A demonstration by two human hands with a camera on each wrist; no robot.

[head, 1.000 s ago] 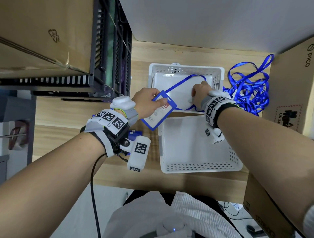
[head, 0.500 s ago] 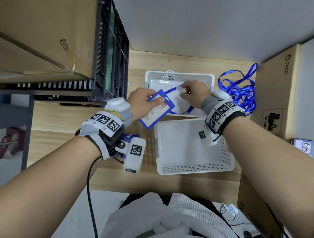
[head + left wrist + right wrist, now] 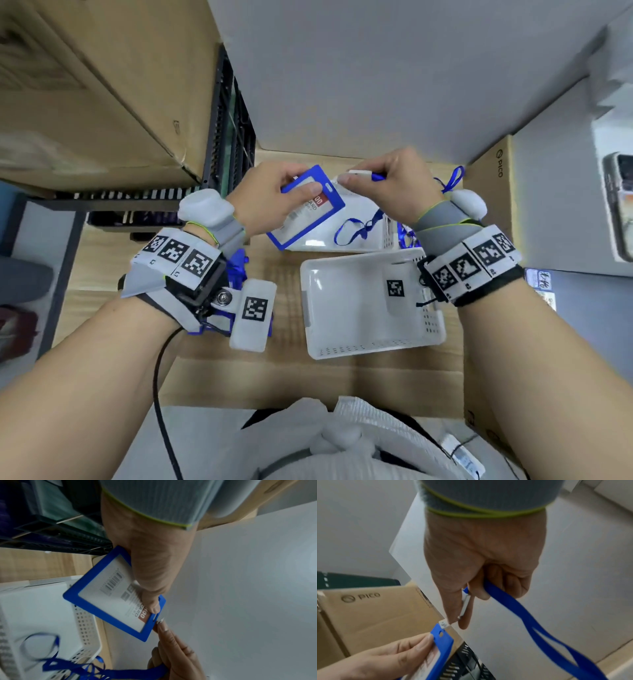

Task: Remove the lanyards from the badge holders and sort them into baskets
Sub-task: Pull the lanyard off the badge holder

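Note:
A blue-framed badge holder (image 3: pixel 310 209) (image 3: pixel 116 596) (image 3: pixel 439 649) with a white card is held up above the far white basket (image 3: pixel 385 236). My left hand (image 3: pixel 274 198) (image 3: pixel 150 574) grips it, thumb across the card near the slot. My right hand (image 3: pixel 387 186) (image 3: pixel 476 566) pinches the metal clip (image 3: pixel 464 605) of the blue lanyard (image 3: pixel 530 622) (image 3: pixel 96 669) right at the holder's slotted edge. The strap runs through my right fist and its loop (image 3: pixel 356 229) hangs into the far basket. The near white basket (image 3: pixel 370 305) holds nothing.
A pile of blue lanyards (image 3: pixel 407 236) lies right of the far basket. A PICO cardboard box (image 3: pixel 489 192) stands at the right, a big carton (image 3: pixel 102 96) and black rack (image 3: pixel 233 144) at the left. More blue badge holders (image 3: pixel 239 267) lie under my left wrist.
Both hands have lifted the badge holder and clip up and away from the far basket. My right hand moved from the strap to pinching the clip at the holder's slot.

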